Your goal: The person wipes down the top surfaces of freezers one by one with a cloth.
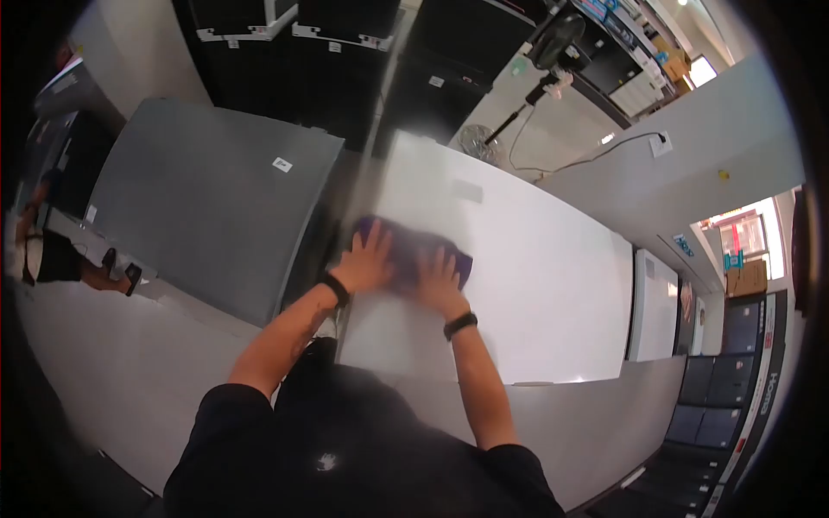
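Note:
A dark purple cloth [410,249] lies spread on the white top of a chest-like appliance [553,285]. My left hand [366,262] rests on the cloth's left part, palm down with fingers apart. Against its right part presses my right hand [441,281], also flat with the fingers spread. Both hands push down on the fabric rather than wrapping round it. The cloth's underside is hidden, and its edges look slightly blurred. A small pale label [468,191] shows on the white top, beyond the cloth.
To the left stands a grey-topped appliance [216,198], with a narrow gap between it and the white one. Tall dark appliances [337,82] line the back. A standing fan [527,104] trails a cord to a wall socket [661,144]. Another person's leg [60,259] shows at far left.

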Demonstrator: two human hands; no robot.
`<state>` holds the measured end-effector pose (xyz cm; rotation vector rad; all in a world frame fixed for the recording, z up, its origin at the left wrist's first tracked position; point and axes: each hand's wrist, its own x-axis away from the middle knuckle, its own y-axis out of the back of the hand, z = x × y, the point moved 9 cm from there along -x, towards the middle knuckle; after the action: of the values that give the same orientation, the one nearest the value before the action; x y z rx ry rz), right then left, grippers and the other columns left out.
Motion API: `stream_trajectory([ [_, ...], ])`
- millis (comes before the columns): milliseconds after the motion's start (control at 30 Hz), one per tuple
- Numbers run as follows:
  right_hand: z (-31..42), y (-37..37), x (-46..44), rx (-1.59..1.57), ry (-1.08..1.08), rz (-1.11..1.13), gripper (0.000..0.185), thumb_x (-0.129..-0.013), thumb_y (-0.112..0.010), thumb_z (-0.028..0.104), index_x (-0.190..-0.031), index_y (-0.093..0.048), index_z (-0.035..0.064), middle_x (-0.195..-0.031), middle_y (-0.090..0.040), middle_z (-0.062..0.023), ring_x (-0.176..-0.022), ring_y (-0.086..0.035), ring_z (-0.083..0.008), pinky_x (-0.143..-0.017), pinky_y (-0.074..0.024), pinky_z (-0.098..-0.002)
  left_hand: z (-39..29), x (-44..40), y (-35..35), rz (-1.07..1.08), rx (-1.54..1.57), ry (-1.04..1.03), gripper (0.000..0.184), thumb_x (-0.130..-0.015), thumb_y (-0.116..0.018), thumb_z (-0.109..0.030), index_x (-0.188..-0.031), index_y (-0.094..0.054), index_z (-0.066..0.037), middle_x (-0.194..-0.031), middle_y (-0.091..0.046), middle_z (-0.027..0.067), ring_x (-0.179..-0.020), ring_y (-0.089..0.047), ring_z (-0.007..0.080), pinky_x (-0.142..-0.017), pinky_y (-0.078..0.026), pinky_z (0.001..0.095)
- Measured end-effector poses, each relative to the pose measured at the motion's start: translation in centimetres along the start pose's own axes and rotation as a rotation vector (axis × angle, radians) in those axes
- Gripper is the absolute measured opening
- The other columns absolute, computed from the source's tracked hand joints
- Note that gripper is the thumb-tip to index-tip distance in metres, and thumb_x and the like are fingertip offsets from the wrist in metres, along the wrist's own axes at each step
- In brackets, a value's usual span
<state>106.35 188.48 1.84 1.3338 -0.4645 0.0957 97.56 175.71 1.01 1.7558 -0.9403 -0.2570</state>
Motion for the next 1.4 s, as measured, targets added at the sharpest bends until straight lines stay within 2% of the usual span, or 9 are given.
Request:
stream_trajectory([
  [367,-3.0,6.4,-13.9,-0.089,-0.255,0.069,0.108,-0.077,-0.055,0.074,-0.156,-0.008,0.0166,-0.159,-0.003,-0.0262,-0.144,0.002,-0.053,-0.111,-0.0158,-0.065,3.3,-16.1,5.1,-0.022,0.139,0.065,0.082,-0.09,-0.045,-0.052,-0.155,-0.013,-0.016,-0.162,0.006,0.0155,-0.137,-0.016,0.0584,-0.108,-0.029,0.0641],
  [567,-5.0,8.7,-19.0,-0.151,-0.312,0.015,0.108,-0.077,-0.051,0.078,-0.156,-0.007,0.0195,-0.161,0.002,-0.0214,-0.147,0.005,-0.0438,-0.114,-0.0035,-0.0608,4.1,-22.2,7.8,-0.041,0.192,0.076,0.084,-0.088,-0.045,-0.054,-0.155,-0.014,-0.014,-0.161,0.006,0.0173,-0.137,-0.013,0.0608,-0.111,-0.023,0.0621],
  [700,-5.9,9.6,-21.1,-0.148,-0.276,-0.071,0.107,-0.076,-0.053,0.077,-0.156,-0.01,0.0204,-0.161,0.0,-0.0195,-0.147,0.006,-0.043,-0.114,-0.0006,-0.061,5.0,-25.3,8.1,-0.174,0.13,0.108,0.082,-0.084,-0.055,-0.049,-0.153,-0.024,-0.018,-0.161,-0.008,0.0126,-0.137,-0.025,0.049,-0.1,-0.039,0.0622],
  [767,-5.9,9.8,-21.1,-0.139,-0.277,-0.092,0.102,-0.078,-0.053,0.074,-0.156,-0.014,0.0197,-0.161,-0.003,-0.0193,-0.147,0.004,-0.0425,-0.114,-0.0018,-0.0618,4.9,-25.5,8.7,-0.142,0.11,0.133,0.081,-0.084,-0.054,-0.05,-0.152,-0.024,-0.02,-0.161,-0.008,0.0115,-0.137,-0.025,0.0489,-0.1,-0.039,0.0618],
  [900,-5.7,9.6,-20.4,-0.085,-0.246,-0.102,0.097,-0.082,-0.048,0.074,-0.156,-0.012,0.0217,-0.161,-0.002,-0.0189,-0.148,0.004,-0.0421,-0.115,-0.0031,-0.0609,4.7,-24.4,8.7,-0.092,0.129,0.055,0.081,-0.09,-0.043,-0.056,-0.155,-0.016,-0.014,-0.161,-0.002,0.0184,-0.136,-0.025,0.0558,-0.113,-0.023,0.056],
  [967,-5.5,8.2,-19.7,-0.04,-0.236,-0.028,0.1,-0.081,-0.043,0.08,-0.156,-0.003,0.0269,-0.162,0.003,-0.0182,-0.148,0.005,-0.0409,-0.115,-0.0021,-0.06,4.8,-23.0,7.4,-0.066,0.063,0.072,0.078,-0.092,-0.04,-0.055,-0.155,-0.014,-0.017,-0.162,0.001,0.0139,-0.139,-0.019,0.0537,-0.112,-0.025,0.0595],
  [1033,-4.8,7.1,-17.6,-0.014,-0.163,-0.016,0.098,-0.082,-0.04,0.08,-0.156,-0.006,0.0257,-0.162,0.002,-0.0168,-0.148,0.004,-0.0418,-0.114,-0.0027,-0.0608,4.2,-20.1,6.3,-0.127,0.012,0.138,0.077,-0.089,-0.046,-0.053,-0.154,-0.019,-0.021,-0.163,-0.006,0.0074,-0.139,-0.025,0.0468,-0.109,-0.033,0.0572],
  [1267,-3.2,3.4,-9.5,0.079,0.013,-0.053,0.088,-0.088,-0.037,0.071,-0.156,-0.006,0.0253,-0.162,0.004,-0.0166,-0.147,0.005,-0.043,-0.114,-0.0029,-0.0621,0.2,-8.8,3.0,-0.029,0.054,0.19,0.074,-0.094,-0.038,-0.054,-0.155,-0.015,-0.018,-0.163,0.001,0.0109,-0.139,-0.019,0.0531,-0.108,-0.03,0.0614],
  [1400,-0.3,1.0,-1.6,-0.024,0.132,-0.129,0.089,-0.087,-0.049,0.064,-0.155,-0.019,0.0149,-0.16,-0.007,-0.0204,-0.147,0.0,-0.0436,-0.113,-0.0066,-0.0655,-0.8,-0.4,0.8,-0.04,0.059,0.271,0.075,-0.094,-0.038,-0.055,-0.155,-0.014,-0.019,-0.163,0.002,0.0106,-0.135,-0.026,0.0525,-0.107,-0.031,0.0613],
])
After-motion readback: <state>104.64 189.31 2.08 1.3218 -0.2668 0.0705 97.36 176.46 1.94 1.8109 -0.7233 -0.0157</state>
